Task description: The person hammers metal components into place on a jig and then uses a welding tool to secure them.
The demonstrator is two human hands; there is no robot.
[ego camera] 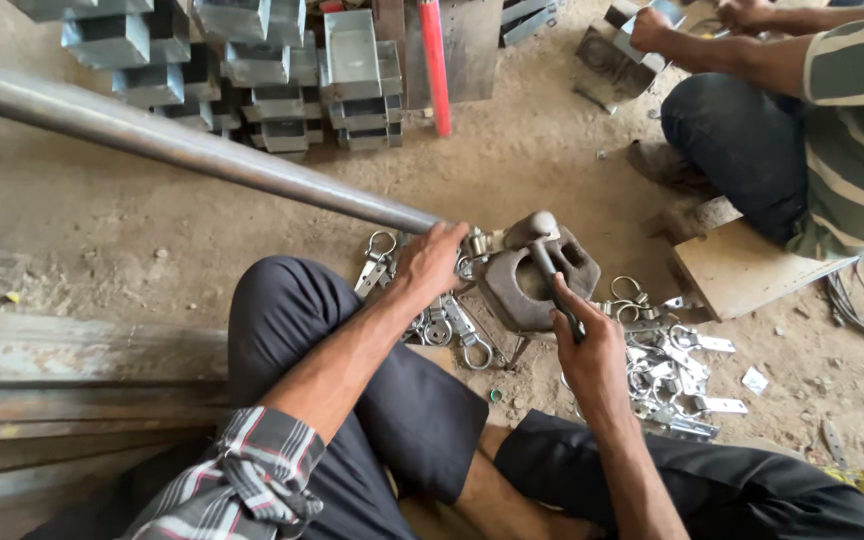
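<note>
The right hand [584,335] is closed around a hammer [544,250] resting on the iron block [537,285] on the floor. The left hand [430,262], arm outstretched, presses curled fingers onto metal clips [452,325] beside the block.

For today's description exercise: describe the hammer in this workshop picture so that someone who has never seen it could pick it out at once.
Start at the long steel pipe crossing the dirt floor and follow it down to the heavy dark metal block by the seated person's knees. The hammer rests on that block, its handle gripped in the right hand. Unlike the small shiny ringed clips scattered around, it is dull, with a rounded head.
</note>
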